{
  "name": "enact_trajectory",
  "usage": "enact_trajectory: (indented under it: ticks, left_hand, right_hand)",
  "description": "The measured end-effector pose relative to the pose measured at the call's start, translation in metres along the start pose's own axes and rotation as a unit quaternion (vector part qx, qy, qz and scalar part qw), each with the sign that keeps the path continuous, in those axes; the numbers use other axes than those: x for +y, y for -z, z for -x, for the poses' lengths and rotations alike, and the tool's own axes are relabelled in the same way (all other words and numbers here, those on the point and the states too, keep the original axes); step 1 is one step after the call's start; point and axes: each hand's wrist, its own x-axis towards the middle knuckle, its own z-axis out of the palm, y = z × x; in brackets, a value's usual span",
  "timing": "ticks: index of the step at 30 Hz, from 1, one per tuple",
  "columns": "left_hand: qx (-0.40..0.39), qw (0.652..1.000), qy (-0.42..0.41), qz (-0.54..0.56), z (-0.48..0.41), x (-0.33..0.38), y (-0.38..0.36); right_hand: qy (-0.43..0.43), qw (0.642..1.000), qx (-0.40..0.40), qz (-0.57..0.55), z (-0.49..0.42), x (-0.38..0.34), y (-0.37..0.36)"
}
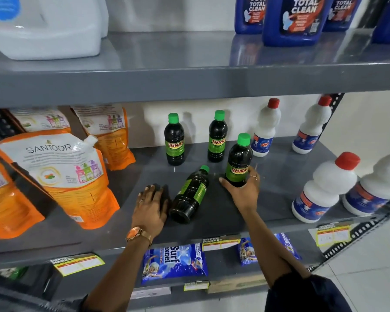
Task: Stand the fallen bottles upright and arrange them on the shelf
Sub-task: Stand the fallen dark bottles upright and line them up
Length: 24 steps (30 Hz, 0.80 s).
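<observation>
On the grey middle shelf [268,176] stand two dark bottles with green caps, one at the back left [174,140] and one at the back middle [217,137]. A third dark bottle [238,161] is upright and slightly tilted, and my right hand [243,192] grips its base. A fourth dark bottle [190,195] lies on its side, cap pointing toward the back. My left hand [150,208] rests flat on the shelf just left of the fallen bottle, its fingers spread and touching the bottle's lower side.
Orange refill pouches [61,176] fill the shelf's left part. White bottles with red caps [324,188] stand on the right. Blue detergent bottles [293,19] and a white jug [47,25] sit on the upper shelf. Detergent packets [173,262] lie on the shelf below.
</observation>
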Motion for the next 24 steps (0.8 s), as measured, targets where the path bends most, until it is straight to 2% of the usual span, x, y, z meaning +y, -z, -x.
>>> enact_trajectory:
  ticks: [3,8,14,20,24]
  left_hand:
    - [0.005,1.000,0.000,0.005,0.000,-0.001,-0.002]
    - [-0.001,1.000,0.004,0.007,0.000,-0.001,-0.001]
    - [0.003,1.000,0.010,0.006,0.000,0.002,0.001]
    - [0.005,1.000,-0.001,0.000,0.000,-0.003,-0.002]
    - [0.010,1.000,-0.005,-0.012,0.006,-0.002,-0.008]
  right_hand:
    - [0.004,1.000,-0.027,-0.015,0.001,0.002,0.007]
    - [-0.005,1.000,-0.005,-0.010,0.003,-0.003,0.003]
    - [0.001,1.000,-0.030,-0.005,0.003,-0.007,0.005]
    - [-0.017,0.998,0.008,0.052,0.028,-0.004,0.016]
    - [0.004,0.997,0.027,0.078,0.069,0.005,0.036]
